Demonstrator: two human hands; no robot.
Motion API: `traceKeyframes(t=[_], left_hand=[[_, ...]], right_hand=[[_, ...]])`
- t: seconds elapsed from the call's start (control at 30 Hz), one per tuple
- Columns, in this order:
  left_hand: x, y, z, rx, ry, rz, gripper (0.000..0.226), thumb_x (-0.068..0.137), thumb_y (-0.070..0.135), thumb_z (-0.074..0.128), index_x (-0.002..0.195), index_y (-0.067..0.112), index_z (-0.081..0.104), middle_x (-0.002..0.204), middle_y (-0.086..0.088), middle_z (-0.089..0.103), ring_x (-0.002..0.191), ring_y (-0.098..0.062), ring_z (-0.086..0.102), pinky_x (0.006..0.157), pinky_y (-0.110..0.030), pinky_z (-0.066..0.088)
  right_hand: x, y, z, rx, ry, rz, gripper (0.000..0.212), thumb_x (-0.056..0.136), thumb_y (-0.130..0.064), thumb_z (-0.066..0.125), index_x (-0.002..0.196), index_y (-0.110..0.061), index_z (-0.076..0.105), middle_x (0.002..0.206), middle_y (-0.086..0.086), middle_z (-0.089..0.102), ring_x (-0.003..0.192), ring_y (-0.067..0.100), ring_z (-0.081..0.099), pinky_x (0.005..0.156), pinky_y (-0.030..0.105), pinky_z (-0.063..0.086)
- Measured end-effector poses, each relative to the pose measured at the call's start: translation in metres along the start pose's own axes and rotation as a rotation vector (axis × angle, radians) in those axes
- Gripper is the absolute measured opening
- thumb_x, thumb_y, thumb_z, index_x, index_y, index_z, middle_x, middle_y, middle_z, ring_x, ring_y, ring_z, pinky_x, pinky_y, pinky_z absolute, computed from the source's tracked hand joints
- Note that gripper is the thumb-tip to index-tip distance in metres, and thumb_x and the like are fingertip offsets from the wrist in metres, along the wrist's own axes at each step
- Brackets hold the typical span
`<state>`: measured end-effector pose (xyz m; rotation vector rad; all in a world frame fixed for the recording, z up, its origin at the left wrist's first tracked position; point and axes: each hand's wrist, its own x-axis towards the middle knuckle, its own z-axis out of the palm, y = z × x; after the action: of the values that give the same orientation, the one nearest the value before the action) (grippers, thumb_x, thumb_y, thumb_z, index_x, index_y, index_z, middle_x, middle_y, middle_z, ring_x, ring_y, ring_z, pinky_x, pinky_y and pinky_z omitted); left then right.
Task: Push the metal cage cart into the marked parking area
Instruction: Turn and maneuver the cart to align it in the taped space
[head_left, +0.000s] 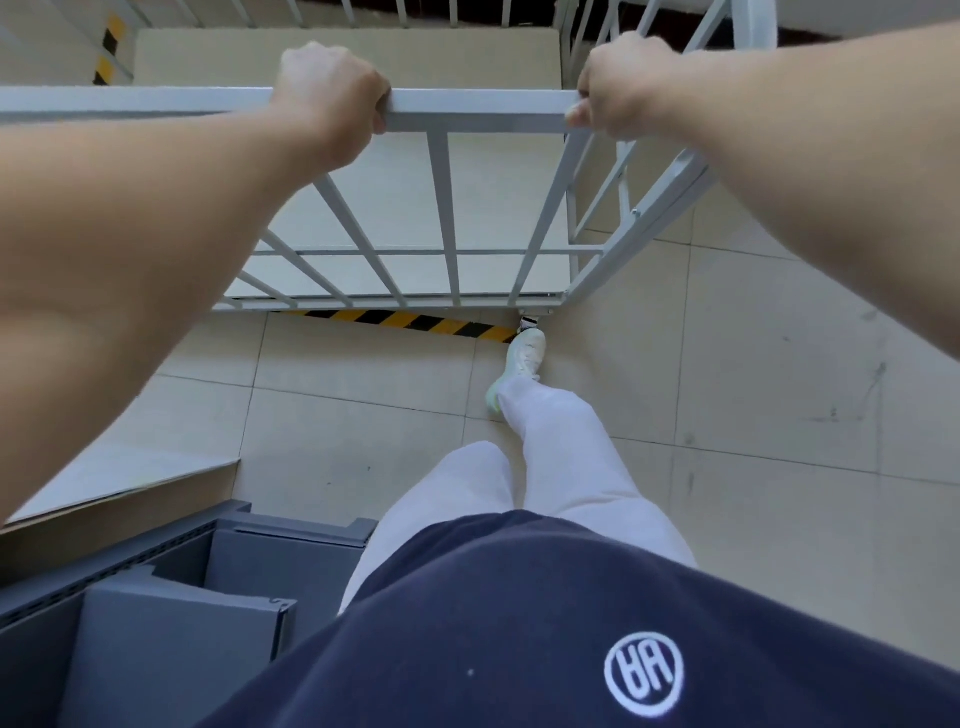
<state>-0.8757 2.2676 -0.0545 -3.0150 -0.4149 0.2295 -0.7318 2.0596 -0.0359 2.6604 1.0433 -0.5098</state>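
- A white circular logo (644, 674) sits on the dark navy top (519, 623); its two characters inside the ring appear upside down from this view and cannot be read with certainty.
- The floor (753, 389) is pale beige tile with thin grout lines and grey scuff marks.
- A strip of yellow-and-black hazard tape (415, 322) lies on the tiles just under the cart's near bottom edge; a second striped strip (106, 49) shows at the upper left.
- The metal cage cart (447, 218) stands directly ahead, painted light grey, with square tube rails, vertical bars and a flat pale base panel.
- The left hand (332, 88) is curled around the cart's top rail, fingers wrapped over it.
- The right hand (618, 85) grips the same rail at the near right corner.
- A pale sneaker (524, 358) rests beside the cart's corner caster, below light trousers.
- Grey metal shelving (156, 597) stands at lower left.
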Motion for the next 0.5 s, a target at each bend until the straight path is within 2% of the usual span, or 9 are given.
traceKeyframes(t=[0.27, 0.5], left_hand=[[-0.002, 0.002, 0.000, 0.001, -0.009, 0.012, 0.025, 0.088, 0.001, 0.046, 0.098, 0.008, 0.068, 0.102, -0.027, 0.063, 0.096, -0.046, 0.055, 0.077, -0.043, 0.041], [0.001, -0.001, 0.000, -0.002, -0.013, 0.019, 0.024, 0.090, 0.004, 0.047, 0.099, 0.009, 0.069, 0.101, -0.027, 0.063, 0.097, -0.045, 0.055, 0.075, -0.041, 0.039]], right_hand=[[0.000, 0.000, 0.010, 0.006, 0.051, 0.031, 0.040, 0.099, -0.032, 0.047, 0.113, 0.004, 0.058, 0.088, 0.017, 0.048, 0.078, 0.031, 0.046, 0.066, 0.037, 0.038], [0.000, -0.001, 0.011, 0.041, 0.059, 0.049, 0.040, 0.098, -0.033, 0.047, 0.114, 0.003, 0.058, 0.088, 0.017, 0.050, 0.076, 0.030, 0.048, 0.063, 0.037, 0.040]])
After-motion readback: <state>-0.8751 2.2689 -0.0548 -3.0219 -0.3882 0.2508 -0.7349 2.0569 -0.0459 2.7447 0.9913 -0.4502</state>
